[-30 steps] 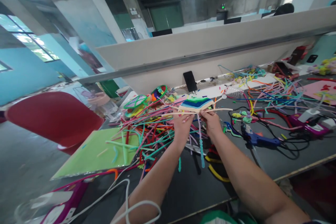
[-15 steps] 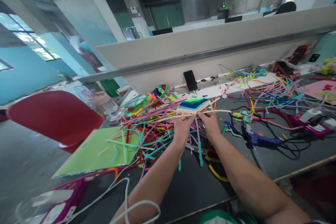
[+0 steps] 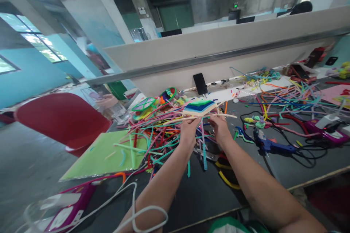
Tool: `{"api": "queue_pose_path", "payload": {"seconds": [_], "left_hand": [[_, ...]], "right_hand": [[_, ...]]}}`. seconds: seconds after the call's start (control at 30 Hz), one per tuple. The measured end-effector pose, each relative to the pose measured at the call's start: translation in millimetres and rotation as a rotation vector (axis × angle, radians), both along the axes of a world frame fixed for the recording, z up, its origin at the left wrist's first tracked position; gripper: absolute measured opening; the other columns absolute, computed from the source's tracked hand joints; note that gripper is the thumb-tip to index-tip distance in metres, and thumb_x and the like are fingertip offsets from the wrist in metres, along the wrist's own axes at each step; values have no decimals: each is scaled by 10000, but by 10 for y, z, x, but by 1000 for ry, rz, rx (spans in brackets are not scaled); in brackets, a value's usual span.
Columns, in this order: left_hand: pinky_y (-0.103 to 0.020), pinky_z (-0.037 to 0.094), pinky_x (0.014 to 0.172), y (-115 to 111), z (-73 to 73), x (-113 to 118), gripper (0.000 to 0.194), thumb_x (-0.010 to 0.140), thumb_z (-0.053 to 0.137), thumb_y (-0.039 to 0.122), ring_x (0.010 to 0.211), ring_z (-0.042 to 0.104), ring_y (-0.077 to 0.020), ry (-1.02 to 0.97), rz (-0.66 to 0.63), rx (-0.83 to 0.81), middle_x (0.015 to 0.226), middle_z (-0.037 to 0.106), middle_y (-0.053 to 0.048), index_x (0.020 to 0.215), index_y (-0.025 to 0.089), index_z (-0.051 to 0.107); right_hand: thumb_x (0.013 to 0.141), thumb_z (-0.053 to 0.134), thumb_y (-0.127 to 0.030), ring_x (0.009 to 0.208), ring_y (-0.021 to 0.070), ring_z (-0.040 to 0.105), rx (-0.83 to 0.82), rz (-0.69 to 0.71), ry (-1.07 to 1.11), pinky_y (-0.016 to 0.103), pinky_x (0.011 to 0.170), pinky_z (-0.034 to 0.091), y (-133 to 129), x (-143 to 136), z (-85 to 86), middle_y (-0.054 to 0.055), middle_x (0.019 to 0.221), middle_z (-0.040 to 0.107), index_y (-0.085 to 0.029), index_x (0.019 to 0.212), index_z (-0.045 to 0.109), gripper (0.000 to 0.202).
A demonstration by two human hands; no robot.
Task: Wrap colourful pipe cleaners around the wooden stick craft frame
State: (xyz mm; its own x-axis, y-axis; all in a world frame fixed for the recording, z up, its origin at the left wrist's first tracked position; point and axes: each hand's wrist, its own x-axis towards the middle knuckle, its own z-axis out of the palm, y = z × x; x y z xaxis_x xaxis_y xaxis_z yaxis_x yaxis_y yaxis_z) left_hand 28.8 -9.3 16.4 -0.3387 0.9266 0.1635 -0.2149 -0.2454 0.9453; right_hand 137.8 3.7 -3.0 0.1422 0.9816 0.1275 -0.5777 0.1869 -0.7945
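Note:
A striped panel of pipe cleaners (image 3: pixel 201 106), in green, blues and cream, is held up over the pile. My left hand (image 3: pixel 189 129) pinches its lower edge near the middle. A loose cream pipe cleaner (image 3: pixel 229 116) runs along that same edge, its end sticking out to the right. My right hand (image 3: pixel 219 129) has its fingers closed on this cream strand, a little apart from the left hand. Between the hands a lilac and teal strip (image 3: pixel 204 153) hangs or lies below the panel. The fingertips are partly hidden.
Tangled pipe cleaners (image 3: pixel 161 134) spread under and left of my hands. Scissors (image 3: pixel 228 178) with yellow-and-black handles lie by my right forearm. A blue glue gun (image 3: pixel 276 146) with black cable sits rightward. A phone (image 3: pixel 200 83) leans on the partition; a green sheet (image 3: pixel 104 156) lies left.
My right hand has drawn away from the left, to the right along the panel's lower edge. My left hand keeps its pinch. The view has shifted slightly.

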Motion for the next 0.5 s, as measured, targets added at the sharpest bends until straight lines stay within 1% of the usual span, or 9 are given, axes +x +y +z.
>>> {"api": "queue_pose_path", "payload": {"seconds": [0.07,0.1,0.17,0.23,0.3,0.37,0.43,0.5], "left_hand": [[-318,467,827,35,-13,-59,223,575,794,267,753,643,-176,11,47,-10,742,716,-54,729,116,739],[-317,466,823,50,-20,-86,222,580,791,268,760,641,-176,14,59,-9,752,716,-55,735,117,738],[-317,467,814,75,-39,-127,223,586,787,272,767,639,-178,15,78,-1,765,716,-54,742,121,737],[-317,468,807,96,-59,-148,221,586,785,276,757,638,-178,13,91,9,747,713,-49,735,122,734],[-315,468,803,111,-80,-149,212,590,778,282,745,636,-176,10,112,26,721,705,-43,717,120,728],[-309,470,794,118,-98,-135,210,605,765,286,739,634,-171,14,127,53,726,704,-41,726,119,726],[-304,473,781,113,-115,-109,214,624,749,285,734,630,-166,27,147,81,743,704,-40,760,121,727],[-302,473,774,93,-128,-75,204,644,734,287,722,625,-162,55,163,99,734,698,-38,767,124,727]], "right_hand": [[714,593,-311,806,135,581,-46,-208,-40,275,733,447,16,22,-29,0,982,611,-239,1165,486,469],[736,569,-320,837,141,572,-62,-325,-105,283,753,443,22,37,-49,5,1000,597,-239,1165,477,447],[778,528,-343,880,160,545,-45,-509,-314,306,791,433,17,67,-80,24,995,576,-224,1083,527,328],[801,513,-348,915,182,524,59,-600,-570,333,839,416,-26,86,-76,43,966,565,-210,939,603,215],[807,527,-351,955,199,511,205,-627,-800,356,893,387,-102,82,-37,55,952,561,-208,834,661,199],[815,540,-366,972,211,511,307,-599,-994,367,918,363,-187,56,14,58,915,576,-216,794,701,222],[845,512,-381,913,207,539,326,-474,-1138,351,873,377,-252,18,53,56,843,611,-229,804,722,263],[865,482,-385,810,189,568,262,-305,-1174,317,775,404,-281,-23,70,49,800,653,-248,903,724,281]]}}
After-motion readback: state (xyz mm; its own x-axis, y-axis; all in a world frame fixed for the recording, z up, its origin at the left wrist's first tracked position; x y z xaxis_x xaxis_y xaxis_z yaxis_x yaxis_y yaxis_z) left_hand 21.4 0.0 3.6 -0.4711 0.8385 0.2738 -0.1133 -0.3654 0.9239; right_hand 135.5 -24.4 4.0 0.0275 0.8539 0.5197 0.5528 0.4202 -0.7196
